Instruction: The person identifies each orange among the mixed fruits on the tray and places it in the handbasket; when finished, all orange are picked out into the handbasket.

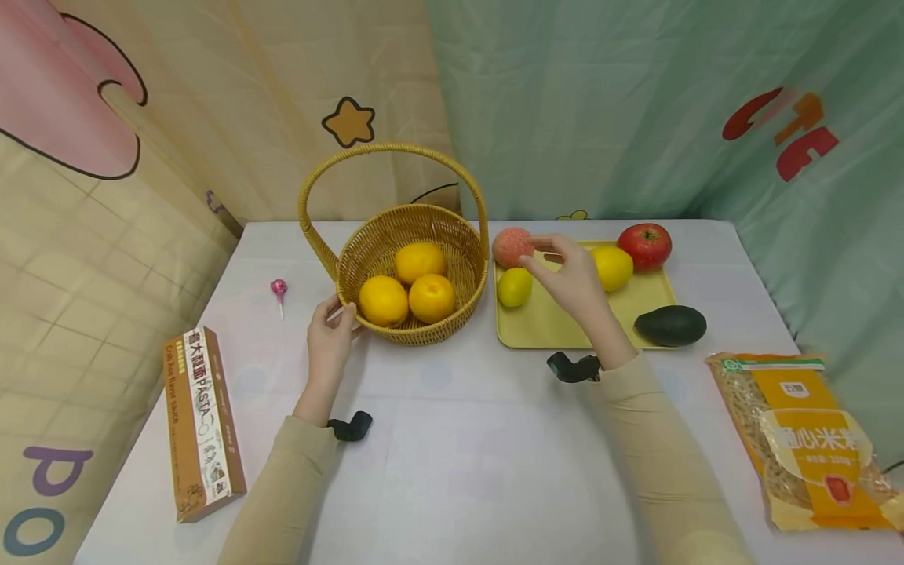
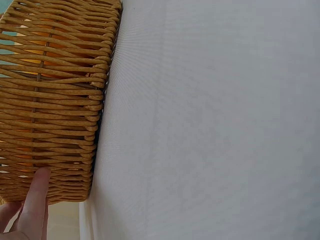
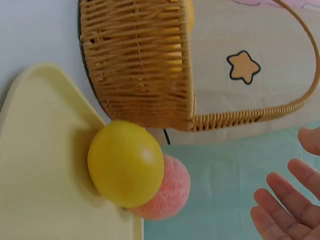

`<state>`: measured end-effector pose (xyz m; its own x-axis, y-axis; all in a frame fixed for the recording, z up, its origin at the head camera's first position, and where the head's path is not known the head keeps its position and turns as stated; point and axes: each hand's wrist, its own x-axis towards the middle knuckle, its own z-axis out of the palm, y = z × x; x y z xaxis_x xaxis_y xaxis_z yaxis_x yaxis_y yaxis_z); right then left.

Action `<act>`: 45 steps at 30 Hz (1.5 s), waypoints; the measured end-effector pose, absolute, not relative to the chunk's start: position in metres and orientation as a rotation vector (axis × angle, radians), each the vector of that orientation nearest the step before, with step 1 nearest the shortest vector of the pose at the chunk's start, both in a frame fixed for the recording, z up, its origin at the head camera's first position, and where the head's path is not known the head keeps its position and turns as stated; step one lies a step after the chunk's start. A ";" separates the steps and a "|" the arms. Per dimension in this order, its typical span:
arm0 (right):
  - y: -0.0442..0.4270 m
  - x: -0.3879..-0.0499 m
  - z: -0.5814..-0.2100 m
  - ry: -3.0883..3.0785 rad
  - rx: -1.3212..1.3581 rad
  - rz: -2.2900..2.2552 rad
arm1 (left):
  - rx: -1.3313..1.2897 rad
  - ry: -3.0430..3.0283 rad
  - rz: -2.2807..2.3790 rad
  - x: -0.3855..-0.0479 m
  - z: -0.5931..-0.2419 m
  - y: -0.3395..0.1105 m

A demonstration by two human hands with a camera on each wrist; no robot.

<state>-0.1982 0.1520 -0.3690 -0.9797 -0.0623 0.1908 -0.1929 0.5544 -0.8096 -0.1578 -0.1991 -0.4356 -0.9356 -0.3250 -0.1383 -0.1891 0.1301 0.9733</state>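
Head view: a pink, peach-like fruit (image 1: pixel 512 248) is seen at the far left corner of the yellow tray (image 1: pixel 551 326), just behind a yellow-green fruit (image 1: pixel 515 287). It is judged light, with a fuzzy-looking skin that should not slip; softness cannot be told. It would best be taken across its rounded sides, from above. The right hand (image 1: pixel 568 275) is held near it, fingers parted and nothing gripped, a gap being shown in the right wrist view. Beyond, the wicker basket (image 1: pixel 466 302), likely light and springy, is touched at its near left side by the left hand (image 1: pixel 328 333); whether it is gripped cannot be told.
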 end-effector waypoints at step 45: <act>0.236 -0.202 -0.415 -2.677 -0.599 1.307 | 0.529 -2.280 -1.927 -0.159 -0.437 -0.201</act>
